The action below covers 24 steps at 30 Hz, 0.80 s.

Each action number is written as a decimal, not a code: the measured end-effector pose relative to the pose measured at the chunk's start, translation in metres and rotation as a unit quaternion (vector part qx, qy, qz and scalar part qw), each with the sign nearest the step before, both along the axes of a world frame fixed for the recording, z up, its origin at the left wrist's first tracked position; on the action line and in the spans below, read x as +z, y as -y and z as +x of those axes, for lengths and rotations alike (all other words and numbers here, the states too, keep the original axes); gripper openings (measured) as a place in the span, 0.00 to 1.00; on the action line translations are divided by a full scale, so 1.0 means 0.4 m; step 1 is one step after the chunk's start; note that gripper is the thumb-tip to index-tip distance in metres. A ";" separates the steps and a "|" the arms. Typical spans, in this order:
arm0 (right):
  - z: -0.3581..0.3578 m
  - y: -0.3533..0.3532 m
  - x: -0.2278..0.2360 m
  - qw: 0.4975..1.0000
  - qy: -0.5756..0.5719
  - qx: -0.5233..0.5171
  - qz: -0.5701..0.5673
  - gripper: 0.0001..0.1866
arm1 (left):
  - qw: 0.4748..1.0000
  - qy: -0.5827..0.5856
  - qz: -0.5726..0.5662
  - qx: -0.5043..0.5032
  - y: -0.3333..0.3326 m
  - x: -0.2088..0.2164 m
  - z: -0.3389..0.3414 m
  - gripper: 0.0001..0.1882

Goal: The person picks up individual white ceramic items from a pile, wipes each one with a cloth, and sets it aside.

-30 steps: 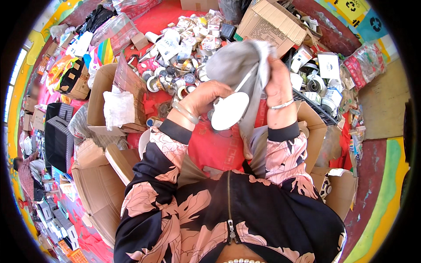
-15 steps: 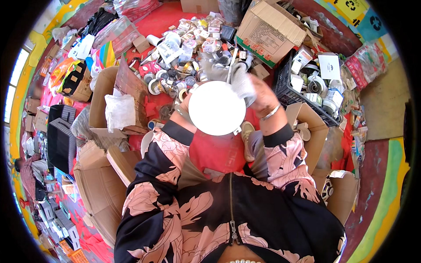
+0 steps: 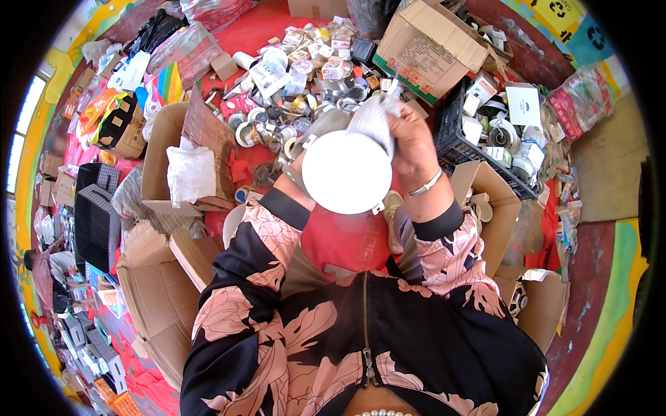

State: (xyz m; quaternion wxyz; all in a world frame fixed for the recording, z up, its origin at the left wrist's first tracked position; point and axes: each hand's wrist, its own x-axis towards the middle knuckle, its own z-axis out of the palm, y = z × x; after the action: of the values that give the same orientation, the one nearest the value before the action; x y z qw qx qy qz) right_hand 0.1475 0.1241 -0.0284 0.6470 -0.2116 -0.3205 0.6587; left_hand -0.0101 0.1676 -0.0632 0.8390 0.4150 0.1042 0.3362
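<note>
A round white disc (image 3: 345,172) with a small clip at its lower right rim, resembling a flat light panel, is held up in front of me. My left hand (image 3: 300,166) holds it from behind the left edge; most of those fingers are hidden by it, and grey fabric shows above. My right hand (image 3: 414,142) is closed on a pale grey knit cloth (image 3: 374,125), possibly a glove, that lies against the disc's upper right edge. Beyond both hands spreads a heap of small boxes and lamp parts (image 3: 305,76) on red floor covering.
At the right stands a black crate (image 3: 451,142) filled with round fixtures. An open cardboard box (image 3: 430,48) leans behind the heap. More cardboard boxes flank me, one at left (image 3: 163,159) and one at right (image 3: 503,208). Another person (image 3: 48,274) is at the far left.
The right hand, blurred before, has lifted slightly with the grey cloth, whose tip now points up and away. The disc has shifted slightly right.
</note>
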 end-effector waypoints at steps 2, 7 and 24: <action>0.008 -0.009 0.020 1.000 -0.020 -0.018 0.015 0.12 | 0.999 -0.021 0.046 0.018 -0.011 0.001 0.008 0.13; 0.039 -0.028 -0.010 0.999 0.017 -0.050 0.013 0.19 | 0.980 -0.073 0.178 0.043 -0.035 0.004 0.028 0.13; 0.027 -0.012 -0.028 0.971 0.161 0.065 -0.166 0.11 | 0.921 -0.311 0.231 0.043 -0.021 0.054 -0.018 0.12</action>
State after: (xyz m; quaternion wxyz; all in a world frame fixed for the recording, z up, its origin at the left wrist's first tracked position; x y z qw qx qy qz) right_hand 0.1585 0.1290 -0.0397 0.4982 -0.3981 -0.3200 0.7007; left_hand -0.0173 0.1761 -0.0415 0.6298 0.6759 0.2974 0.2408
